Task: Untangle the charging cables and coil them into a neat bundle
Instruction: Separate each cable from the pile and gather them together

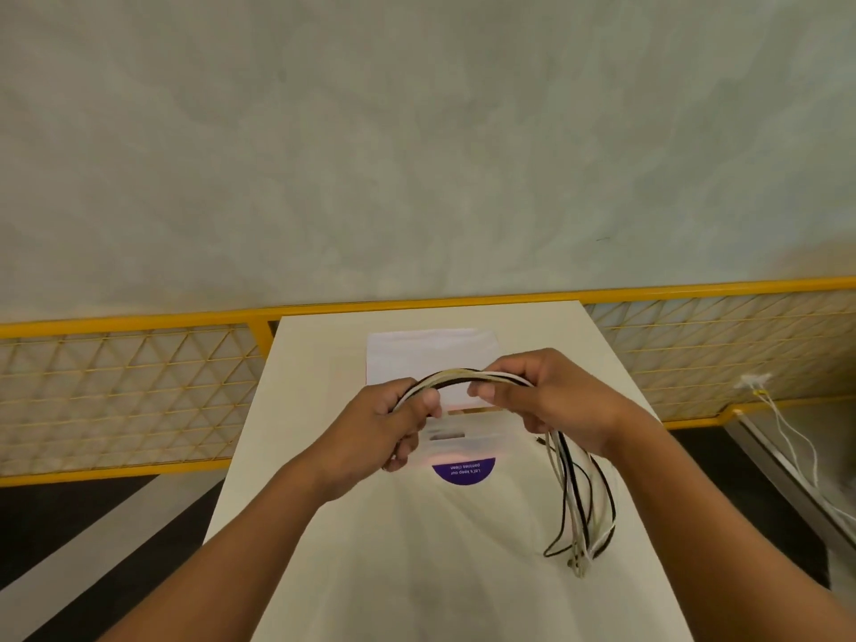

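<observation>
Holding a bunch of black and white charging cables (465,375) above a white table (417,549), both of my hands are closed around it. My left hand (393,424) is curled into a fist on one end of the bunch, thumb pressed over the strands. My right hand (551,396) pinches the same bunch just beside it, fingertips (486,391) meeting the thumb. Between the two hands the cables rise in a short arch. Past my right hand the loose ends hang down and trail onto the table at the right, plugs lying near its edge. Beneath my hands sits a clear plastic stand (444,410) with white paper, and a purple round sticker (464,470) lies in front of it. Behind the table runs a yellow mesh railing (129,391). At far right, a separate white cord (787,437) drapes along a ledge.
</observation>
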A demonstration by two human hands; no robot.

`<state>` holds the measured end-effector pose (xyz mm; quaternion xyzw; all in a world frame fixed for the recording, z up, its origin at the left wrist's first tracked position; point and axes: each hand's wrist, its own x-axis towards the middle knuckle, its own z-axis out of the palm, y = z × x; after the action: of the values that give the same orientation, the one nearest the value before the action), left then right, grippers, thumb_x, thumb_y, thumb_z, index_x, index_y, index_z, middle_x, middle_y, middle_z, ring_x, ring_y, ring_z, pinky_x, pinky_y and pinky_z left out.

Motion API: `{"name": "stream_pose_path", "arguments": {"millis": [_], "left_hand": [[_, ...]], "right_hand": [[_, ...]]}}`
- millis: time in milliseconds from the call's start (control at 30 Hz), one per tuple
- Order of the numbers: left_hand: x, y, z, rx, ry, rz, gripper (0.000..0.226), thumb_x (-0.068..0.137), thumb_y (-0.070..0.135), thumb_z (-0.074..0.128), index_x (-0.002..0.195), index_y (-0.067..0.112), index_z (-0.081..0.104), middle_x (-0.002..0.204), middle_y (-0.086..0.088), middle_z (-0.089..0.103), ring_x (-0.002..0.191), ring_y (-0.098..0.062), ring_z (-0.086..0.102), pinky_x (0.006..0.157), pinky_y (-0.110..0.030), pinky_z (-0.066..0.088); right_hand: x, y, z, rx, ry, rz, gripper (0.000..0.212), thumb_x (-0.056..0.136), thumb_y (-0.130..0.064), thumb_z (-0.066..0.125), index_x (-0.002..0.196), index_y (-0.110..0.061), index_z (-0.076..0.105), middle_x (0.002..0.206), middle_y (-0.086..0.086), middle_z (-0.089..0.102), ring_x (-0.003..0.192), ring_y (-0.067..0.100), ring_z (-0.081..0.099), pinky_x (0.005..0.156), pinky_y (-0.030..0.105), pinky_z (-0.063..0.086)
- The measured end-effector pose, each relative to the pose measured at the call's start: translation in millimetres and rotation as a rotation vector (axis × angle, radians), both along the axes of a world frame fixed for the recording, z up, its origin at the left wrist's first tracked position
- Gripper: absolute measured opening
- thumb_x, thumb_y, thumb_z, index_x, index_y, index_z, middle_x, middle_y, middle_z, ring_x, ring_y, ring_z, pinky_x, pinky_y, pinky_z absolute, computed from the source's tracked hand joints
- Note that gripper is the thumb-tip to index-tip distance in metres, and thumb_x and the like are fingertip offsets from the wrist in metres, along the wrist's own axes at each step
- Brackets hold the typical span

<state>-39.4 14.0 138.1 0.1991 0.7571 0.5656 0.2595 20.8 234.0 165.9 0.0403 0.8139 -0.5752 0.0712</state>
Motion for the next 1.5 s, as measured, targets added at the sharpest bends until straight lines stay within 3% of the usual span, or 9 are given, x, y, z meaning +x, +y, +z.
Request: {"name": "stream_pose_path", "arguments": {"millis": [133,233,567,767,867,1100,1233,1333,1500], "left_hand": [[2,11,18,-0.095,0.097,-0.119,0.016,0.098,0.035,0.059,0.099,0.024,0.07,0.056,0.009,0.054,0.051,-0.009,0.048,0.05,-0.022,0.041],[0,17,29,0.0,0.088,-0.085,0.012,0.095,0.028,0.065,0.099,0.018,0.07,0.062,0.007,0.062,0.055,-0.011,0.053,0.051,-0.023,0.043],[-4,22,34,0.505,-0.518,0.19,0.035,0.083,0.033,0.07,0.103,0.005,0.073,0.094,-0.015,0.073,0.064,-0.014,0.056,0.053,-0.019,0.051],[-8,28,34,0.371,-0.368,0.294,0.031,0.095,0.033,0.063,0.103,0.005,0.074,0.089,-0.011,0.075,0.068,-0.016,0.052,0.062,-0.025,0.045],[-8,28,38,0.3,-0.281,0.255,0.034,0.098,0.037,0.057,0.102,0.007,0.074,0.084,-0.007,0.073,0.066,-0.014,0.053,0.054,-0.023,0.042],[-13,26,45,0.557,-0.562,0.345,0.046,0.1,0.041,0.051,0.102,-0.002,0.069,0.088,-0.023,0.071,0.058,-0.021,0.06,0.054,-0.024,0.056],[-12,27,49,0.477,-0.453,0.329,0.042,0.103,0.037,0.049,0.097,0.001,0.07,0.079,-0.018,0.07,0.057,-0.018,0.061,0.05,-0.024,0.054],[-11,29,56,0.376,-0.272,0.289,0.045,0.106,0.035,0.042,0.095,0.001,0.07,0.075,-0.016,0.064,0.057,-0.016,0.055,0.044,-0.025,0.042],[-16,34,77,0.237,-0.069,0.237,0.045,0.107,0.037,0.04,0.096,0.0,0.064,0.074,-0.015,0.057,0.055,-0.016,0.046,0.041,-0.025,0.032]], "right_hand": [[3,-8,15,-0.026,-0.009,0.127,0.027,0.095,-0.031,0.066,0.121,-0.029,0.071,0.061,-0.003,0.057,0.054,0.009,0.043,0.051,0.022,0.035],[1,-14,18,-0.07,0.134,-0.02,0.019,0.097,-0.021,0.064,0.112,-0.021,0.077,0.056,-0.012,0.057,0.048,0.003,0.039,0.049,0.021,0.032],[3,-10,14,-0.172,0.289,-0.241,0.02,0.097,-0.018,0.063,0.108,-0.021,0.079,0.059,0.0,0.049,0.053,0.009,0.038,0.049,0.021,0.033],[-1,-21,19,-0.067,0.266,-0.178,0.021,0.1,-0.016,0.059,0.109,-0.025,0.076,0.068,0.0,0.067,0.05,0.002,0.049,0.053,0.011,0.038],[-4,-33,20,-0.017,0.307,-0.152,0.024,0.1,-0.015,0.059,0.111,-0.029,0.075,0.07,-0.008,0.07,0.062,-0.001,0.061,0.062,0.008,0.043],[-6,-45,13,-0.059,0.398,-0.228,0.028,0.1,-0.017,0.06,0.103,-0.039,0.076,0.074,-0.003,0.073,0.074,0.003,0.066,0.07,0.01,0.044],[-6,-47,15,-0.034,0.399,-0.197,0.03,0.101,-0.018,0.057,0.108,-0.042,0.074,0.08,-0.004,0.073,0.088,0.008,0.069,0.082,0.012,0.048],[-7,-47,18,0.002,0.392,-0.181,0.028,0.102,-0.021,0.056,0.114,-0.039,0.073,0.081,-0.006,0.072,0.089,0.007,0.067,0.08,0.011,0.046],[-6,-46,37,-0.009,0.454,-0.19,0.029,0.102,-0.016,0.055,0.117,-0.033,0.073,0.077,-0.004,0.07,0.063,-0.002,0.059,0.062,0.008,0.041]]}}
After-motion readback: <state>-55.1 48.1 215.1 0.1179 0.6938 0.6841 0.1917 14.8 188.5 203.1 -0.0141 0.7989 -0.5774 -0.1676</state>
